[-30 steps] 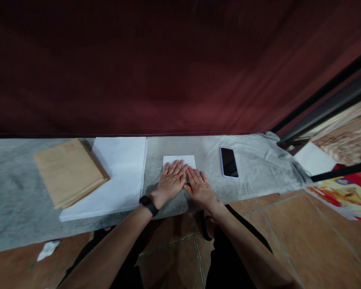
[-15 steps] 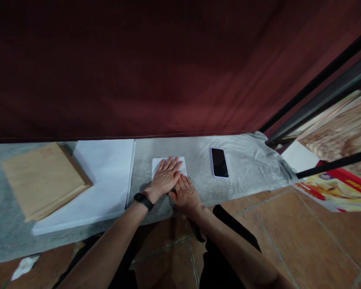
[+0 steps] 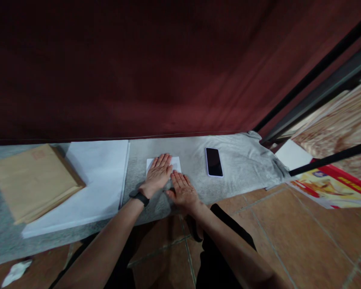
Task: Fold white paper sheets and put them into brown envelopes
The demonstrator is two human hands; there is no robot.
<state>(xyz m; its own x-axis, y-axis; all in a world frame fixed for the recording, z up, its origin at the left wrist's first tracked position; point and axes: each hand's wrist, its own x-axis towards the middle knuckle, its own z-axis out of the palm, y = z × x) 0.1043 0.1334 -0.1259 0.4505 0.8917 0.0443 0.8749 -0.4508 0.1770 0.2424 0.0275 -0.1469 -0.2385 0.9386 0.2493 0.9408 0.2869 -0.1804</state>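
Observation:
A small white sheet of paper [image 3: 176, 162] lies on the grey cloth [image 3: 192, 150] in front of me. My left hand [image 3: 159, 171], with a black band on its wrist, rests flat on the paper, fingers stretched out. Close beside it, my right hand [image 3: 185, 192] lies palm down with straight fingers, its fingertips at the paper's near right edge. Neither hand grips anything. What lies under the palms is hidden. Right of the hands is a phone [image 3: 214, 162] with a dark screen and a pale purple edge.
To the left, a stack of brown envelopes [image 3: 36, 180] overlaps a pile of large white paper [image 3: 105, 180]. A dark red curtain [image 3: 138, 80] hangs behind. At right stand black bars [image 3: 333, 158] and a colourful printed box [image 3: 331, 186]. A crumpled white scrap [image 3: 16, 272] lies on the tiled floor.
My left hand has slid slightly left on the paper, and the right hand has drawn a little apart from it, uncovering more of the paper's right side. The view has shifted slightly right.

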